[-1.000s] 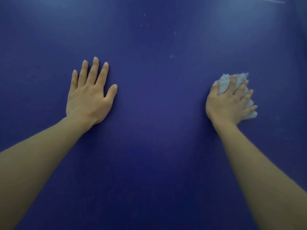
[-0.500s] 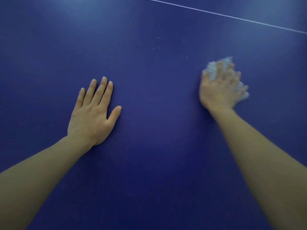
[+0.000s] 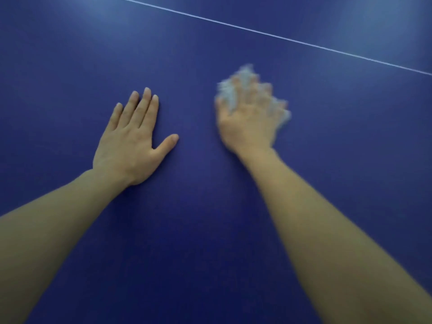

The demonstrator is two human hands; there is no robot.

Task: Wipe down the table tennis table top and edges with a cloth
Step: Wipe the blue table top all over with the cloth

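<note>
Blue and smooth, the flat top of the table tennis bench (image 3: 210, 230) fills almost the whole view. A thin white painted line (image 3: 268, 33) crosses it, from about 11 o'clock at the upper edge down to about 3 o'clock at the right edge.

The left hand (image 3: 131, 141) lies flat on the bench, palm down, at about 9 o'clock from the middle of the view. Its four fingers (image 3: 142, 106) are straight and close together and point toward 12 o'clock, and the thumb stands out toward 2 o'clock. It holds nothing; it only rests on the blue surface.

The right hand (image 3: 250, 122) is at about 1 o'clock from the middle of the view and near the left hand, but they do not touch. It lies on a crumpled pale grey-white cloth (image 3: 233, 90), which is on the bench under the palm. The cloth shows beyond the fingertips at 12 o'clock and also at the outer side of the hand, toward 3 o'clock. The fingers of this hand are spread over the cloth and press it on the bench, but the hand and the cloth are very blurred, so I cannot tell whether the fingers curl round the cloth or lie straight on it.

Both bare forearms come in from the lower corners, at 7 and 5 o'clock.
</note>
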